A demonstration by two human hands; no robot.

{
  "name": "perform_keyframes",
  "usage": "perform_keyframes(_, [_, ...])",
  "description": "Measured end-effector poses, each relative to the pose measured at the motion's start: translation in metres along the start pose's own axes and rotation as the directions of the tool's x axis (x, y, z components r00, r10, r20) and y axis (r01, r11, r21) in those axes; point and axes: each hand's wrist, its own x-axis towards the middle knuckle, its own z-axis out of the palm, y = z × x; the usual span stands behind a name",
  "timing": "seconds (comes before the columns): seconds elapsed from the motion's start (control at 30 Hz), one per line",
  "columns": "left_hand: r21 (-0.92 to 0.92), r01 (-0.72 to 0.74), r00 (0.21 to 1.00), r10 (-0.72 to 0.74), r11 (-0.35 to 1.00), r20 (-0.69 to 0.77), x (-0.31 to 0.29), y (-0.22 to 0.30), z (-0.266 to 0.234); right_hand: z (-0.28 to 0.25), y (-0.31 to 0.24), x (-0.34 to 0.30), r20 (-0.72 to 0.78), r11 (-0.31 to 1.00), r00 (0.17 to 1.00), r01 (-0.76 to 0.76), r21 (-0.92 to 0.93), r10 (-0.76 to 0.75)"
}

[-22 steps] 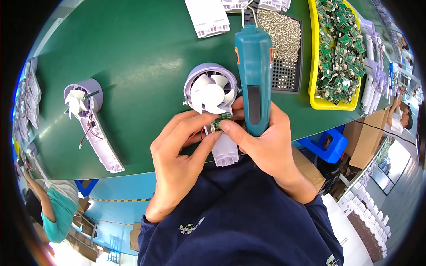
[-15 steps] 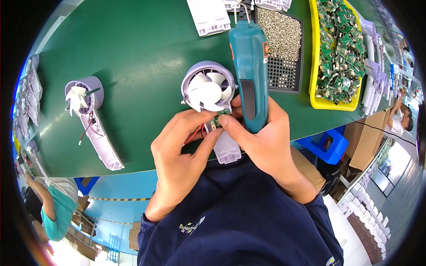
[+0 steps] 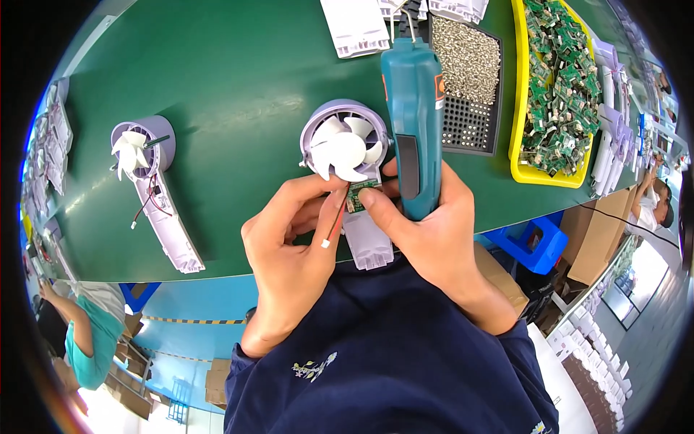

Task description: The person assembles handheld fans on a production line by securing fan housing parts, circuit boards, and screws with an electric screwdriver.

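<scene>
In front of me on the green table (image 3: 238, 123) lies a handheld fan body with a lilac ring, white blades (image 3: 338, 150) and a pale handle shell (image 3: 370, 246) toward me. A small green circuit board (image 3: 356, 197) sits in the shell just below the ring. My left hand (image 3: 289, 253) is closed at the board's left edge, with the red and black wires (image 3: 337, 217) between its fingers and thumb; their white plug hangs over the thumb. Wrapped round a teal electric screwdriver (image 3: 410, 101), my right hand (image 3: 441, 246) rests its thumb on the board. Its fingertips are partly hidden.
Another fan body (image 3: 173, 228) with loose wires lies at the left. A black screw tray (image 3: 497, 137) and a yellow bin (image 3: 517, 116) of circuit boards stand at the right. Pale shells (image 3: 354, 32) lie at the far side. A co-worker's teal sleeve (image 3: 97, 347) shows lower left.
The wires and their white plug have come up over my left thumb; before, they lay beneath the hand. My left thumb has drawn back from the board. My right thumb stays on it.
</scene>
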Motion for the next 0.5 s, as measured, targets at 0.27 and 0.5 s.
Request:
perform_keyframes(0.27, [-0.016,-0.011,1.000,0.011,1.000,-0.026,-0.0020,-0.0017,0.0025,0.0010,-0.0002,-0.0003,0.006,1.000,1.000,-0.012,0.020,0.012])
perform_keyframes(0.5, [0.036,-0.009,1.000,0.010,0.999,-0.027,-0.0008,0.0013,0.0051,-0.0001,-0.0012,-0.0018,0.011,1.000,1.000,-0.002,0.014,0.002])
